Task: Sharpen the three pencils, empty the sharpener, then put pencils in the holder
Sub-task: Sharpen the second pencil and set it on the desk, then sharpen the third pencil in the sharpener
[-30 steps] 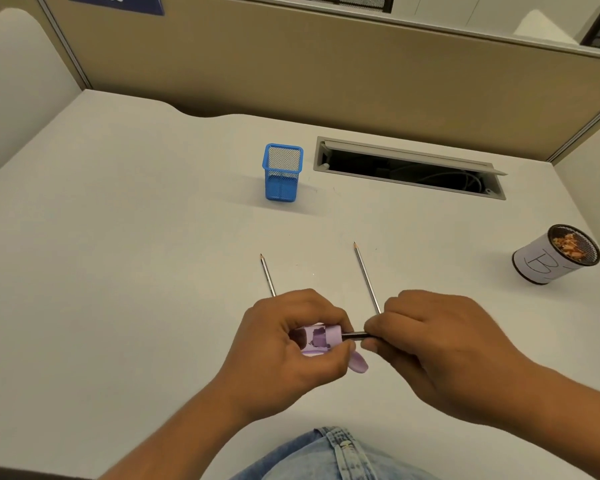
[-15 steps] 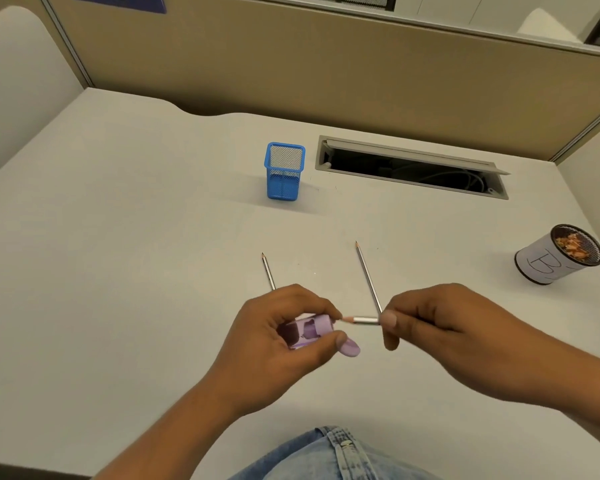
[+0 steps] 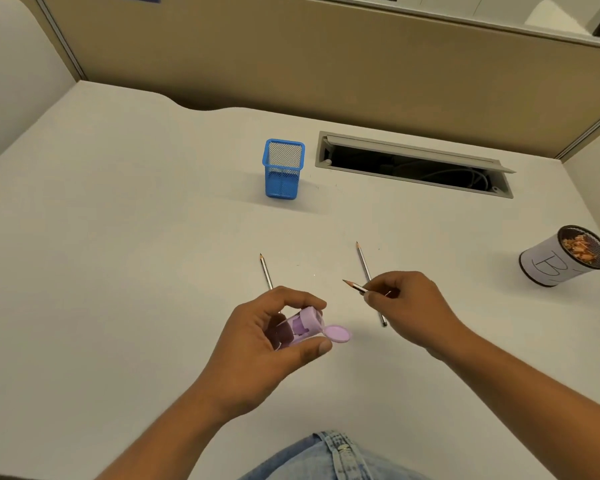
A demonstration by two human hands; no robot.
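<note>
Pencils, three in all, are on the near side of the blue mesh holder (image 3: 284, 173), which stands upright on the white desk (image 3: 118, 254). The held pencil (image 3: 354, 286) is pinched between the thumb and curled fingers of the right hand (image 3: 413, 306), near-right of the holder, clear of the desk, its sharpened tip pointing left. Two pencils lie flat, tips toward the holder: the left pencil (image 3: 265, 271) runs behind the left hand (image 3: 267, 344), and the right pencil (image 3: 364, 265) passes under the right hand. The left hand's thumb and fingers clamp the lilac sharpener (image 3: 300, 325), straight in front of the holder, its round cap (image 3: 338, 333) flipped open. An open cable hatch (image 3: 413, 164) sits just right of the holder; far right stands a paper-wrapped cup (image 3: 565, 261) holding shavings
</note>
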